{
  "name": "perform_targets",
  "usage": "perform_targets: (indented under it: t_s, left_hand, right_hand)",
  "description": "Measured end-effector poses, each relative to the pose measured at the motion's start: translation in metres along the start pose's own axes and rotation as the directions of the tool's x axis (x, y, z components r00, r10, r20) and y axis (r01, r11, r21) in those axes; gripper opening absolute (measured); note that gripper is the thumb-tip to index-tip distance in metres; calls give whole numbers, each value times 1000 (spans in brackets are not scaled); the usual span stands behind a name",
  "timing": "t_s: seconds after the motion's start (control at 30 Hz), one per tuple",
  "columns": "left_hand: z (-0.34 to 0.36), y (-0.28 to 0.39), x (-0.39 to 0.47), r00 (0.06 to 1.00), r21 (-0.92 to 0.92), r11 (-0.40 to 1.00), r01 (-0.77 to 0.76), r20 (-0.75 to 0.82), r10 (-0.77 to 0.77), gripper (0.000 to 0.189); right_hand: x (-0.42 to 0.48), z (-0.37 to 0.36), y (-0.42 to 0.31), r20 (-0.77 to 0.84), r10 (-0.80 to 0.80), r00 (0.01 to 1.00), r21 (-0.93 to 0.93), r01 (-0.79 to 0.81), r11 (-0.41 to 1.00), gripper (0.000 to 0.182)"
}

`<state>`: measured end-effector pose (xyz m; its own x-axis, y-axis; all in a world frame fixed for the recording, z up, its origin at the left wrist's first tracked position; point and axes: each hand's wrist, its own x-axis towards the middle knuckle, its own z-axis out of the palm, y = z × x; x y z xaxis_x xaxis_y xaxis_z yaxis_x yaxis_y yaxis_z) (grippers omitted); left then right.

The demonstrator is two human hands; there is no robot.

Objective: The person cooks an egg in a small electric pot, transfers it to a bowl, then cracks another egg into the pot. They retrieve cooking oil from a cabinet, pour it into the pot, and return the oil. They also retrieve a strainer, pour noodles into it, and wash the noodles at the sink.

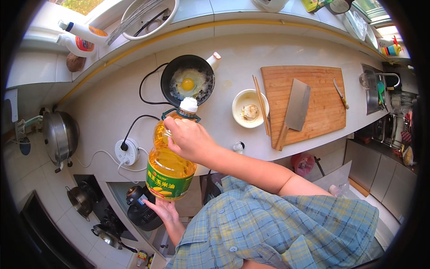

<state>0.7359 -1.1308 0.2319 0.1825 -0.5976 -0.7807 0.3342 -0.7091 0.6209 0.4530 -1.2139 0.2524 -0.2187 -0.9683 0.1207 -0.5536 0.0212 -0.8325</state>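
My right hand [188,138] grips the handle near the neck of a large plastic bottle of yellow cooking oil [171,161]. Under the bottle's base is my left hand [166,210], palm up and supporting it. The bottle tilts with its white cap [189,104] over the near rim of a black electric pan [168,75]; whether oil flows cannot be told. In the pan lies an egg [187,84] with a whole yolk and partly whitened egg white. Right of the pan, a white bowl [237,111] holds eggshells, with wooden chopsticks [261,104] across its right edge.
A cleaver [298,104] and a small knife [341,93] lie on a wooden cutting board [324,117]. A round power strip [127,151] with cords stands left of the bottle. Farther right is a sink [371,97]. A lidded steel wok [58,134] stands at the left.
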Motion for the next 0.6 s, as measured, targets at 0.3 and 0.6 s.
perform_targets:
  t_s: [0.3,0.6]
  left_hand:
    - [5,-32,36,995,-226,972,66,82,-49,98]
    - [18,-57,48,984,-304,944,125,162,-78,97]
  right_hand:
    - [4,1,-12,-45,-106,993,18,107,994,31]
    - [-3,-7,-44,-89,-137,987,127,147,981,26]
